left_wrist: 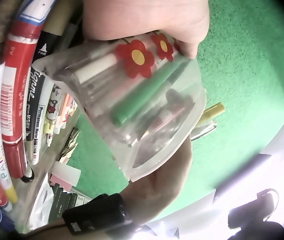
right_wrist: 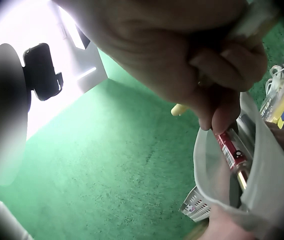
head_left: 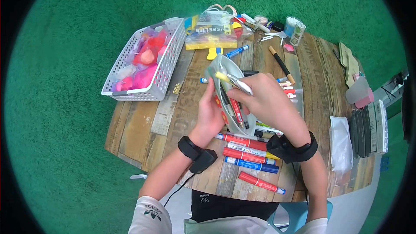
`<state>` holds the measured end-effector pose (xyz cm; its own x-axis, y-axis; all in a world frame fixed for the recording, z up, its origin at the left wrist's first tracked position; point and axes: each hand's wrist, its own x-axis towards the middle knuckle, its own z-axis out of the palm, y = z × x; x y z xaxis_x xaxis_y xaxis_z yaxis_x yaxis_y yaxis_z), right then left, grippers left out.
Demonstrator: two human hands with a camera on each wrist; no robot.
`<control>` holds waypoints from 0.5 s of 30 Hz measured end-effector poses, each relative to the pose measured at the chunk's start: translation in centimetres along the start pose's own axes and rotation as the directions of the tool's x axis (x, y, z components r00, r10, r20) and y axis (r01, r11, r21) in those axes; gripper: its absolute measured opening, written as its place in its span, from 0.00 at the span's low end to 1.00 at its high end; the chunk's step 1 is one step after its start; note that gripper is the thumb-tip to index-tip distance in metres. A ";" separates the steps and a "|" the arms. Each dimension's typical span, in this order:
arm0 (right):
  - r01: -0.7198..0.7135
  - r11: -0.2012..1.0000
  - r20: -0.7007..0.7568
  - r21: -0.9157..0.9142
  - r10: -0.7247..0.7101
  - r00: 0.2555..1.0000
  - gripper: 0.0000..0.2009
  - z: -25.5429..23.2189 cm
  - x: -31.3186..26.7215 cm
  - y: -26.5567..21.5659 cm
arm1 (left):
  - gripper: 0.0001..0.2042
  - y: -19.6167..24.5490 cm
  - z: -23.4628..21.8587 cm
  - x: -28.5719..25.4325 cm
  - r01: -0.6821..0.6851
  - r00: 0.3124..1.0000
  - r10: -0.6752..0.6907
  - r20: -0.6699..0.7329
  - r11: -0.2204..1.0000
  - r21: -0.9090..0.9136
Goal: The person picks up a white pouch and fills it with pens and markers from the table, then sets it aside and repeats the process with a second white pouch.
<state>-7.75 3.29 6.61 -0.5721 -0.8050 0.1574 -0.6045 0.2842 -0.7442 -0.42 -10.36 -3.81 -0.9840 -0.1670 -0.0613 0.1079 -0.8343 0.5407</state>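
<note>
Head view: pens point(head_left: 241, 86) are pinched by right hand point(head_left: 268, 97) at mouth of pouch point(head_left: 234, 66), gripped by left hand point(head_left: 211, 113); pen transfer apparently underway, in or out unclear; red pen point(right_wrist: 230, 150) inside, probably calling for clean pinch, pouch steadied.

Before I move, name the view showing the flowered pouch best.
The left wrist view: the flowered pouch faces the camera, red flowers plain. The head view shows its mouth, flowers small; the right wrist view, its mouth, no flowers.

a wood-plank table point(head_left: 138, 125) stands over textured green flooring point(head_left: 65, 104).
</note>
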 end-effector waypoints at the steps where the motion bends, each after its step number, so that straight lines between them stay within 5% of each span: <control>1: 0.004 0.999 0.013 -0.036 -0.003 1.000 0.10 0.0 0.0 0.1 | 0.28 0.0 -0.2 0.0 0.003 1.000 -0.003 0.000 1.000 -0.011; 2: 0.002 0.999 0.012 -0.036 -0.001 1.000 0.10 0.2 0.0 0.3 | 0.28 -0.1 -1.0 0.2 0.005 1.000 -0.005 -0.001 1.000 -0.011; 4: -0.003 0.998 0.025 -0.067 0.004 1.000 0.09 0.5 0.0 0.8 | 0.27 0.2 -2.0 0.4 0.108 0.934 -0.021 0.356 0.968 -0.228; 5: -0.005 0.998 0.024 -0.065 0.007 1.000 0.09 0.6 0.0 0.9 | 0.27 -0.1 -2.2 0.4 0.111 0.934 -0.024 0.355 0.968 -0.227; 7: 0.042 0.997 0.035 -0.058 -0.040 0.999 0.08 0.6 0.0 1.0 | 0.27 0.0 -0.1 -0.2 -0.023 0.999 0.024 -0.026 0.998 0.056; 15: 0.061 0.997 -0.013 0.049 -0.060 0.998 0.11 -0.5 0.0 0.7 | 0.29 0.1 0.5 0.1 -0.042 0.999 0.043 -0.026 0.999 0.023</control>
<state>-8.48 3.76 6.41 -0.5416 -0.8140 0.2100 -0.6102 0.2088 -0.7642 -0.62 -10.21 -3.36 -0.9745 -0.2163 -0.0602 0.1460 -0.8143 0.5617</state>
